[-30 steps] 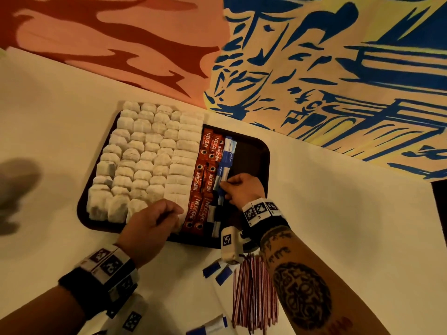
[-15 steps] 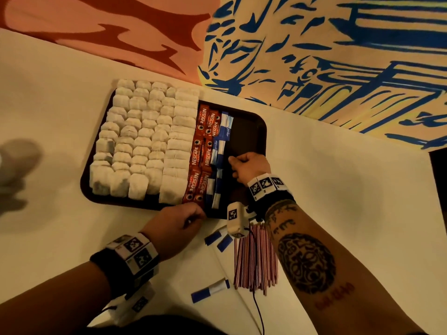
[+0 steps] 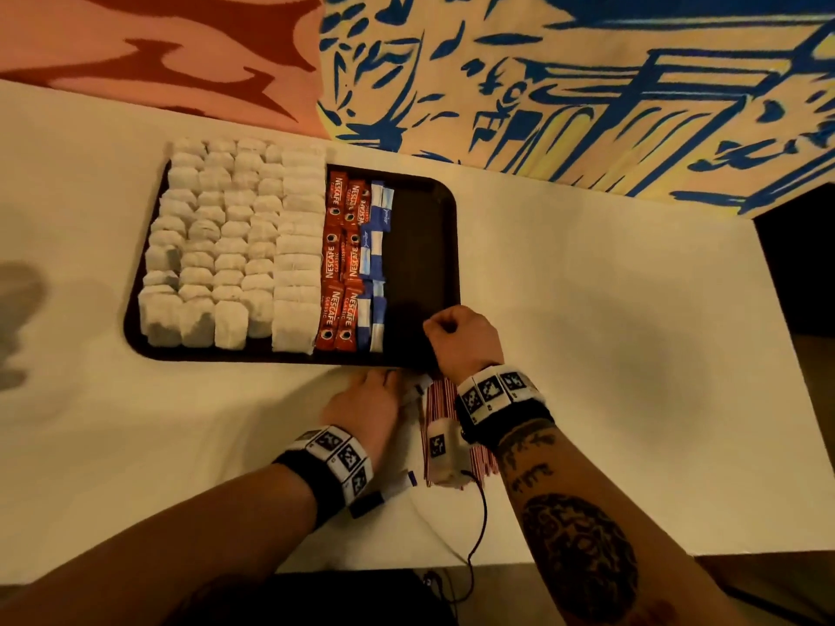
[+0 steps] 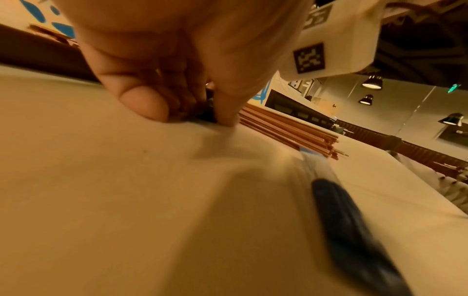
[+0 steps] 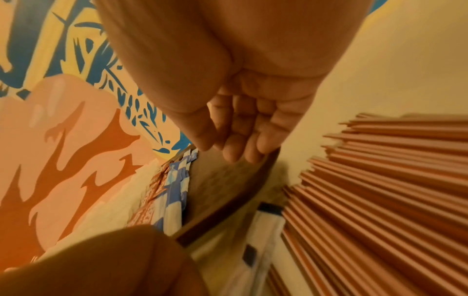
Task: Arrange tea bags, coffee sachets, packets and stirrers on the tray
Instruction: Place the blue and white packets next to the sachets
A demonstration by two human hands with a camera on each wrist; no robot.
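The dark rectangular plastic tray holds white tea bags, red coffee sachets and blue-and-white packets; its right strip is bare. Likely step: fetching a loose blue-and-white packet off the table by the tray's near edge, beside the striped stirrers. The left hand pinches there, contents hidden. The right hand hangs loosely curled, empty.

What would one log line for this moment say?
left hand: pinches packet on table | right hand: empty, over tray corner | stirrers: on table
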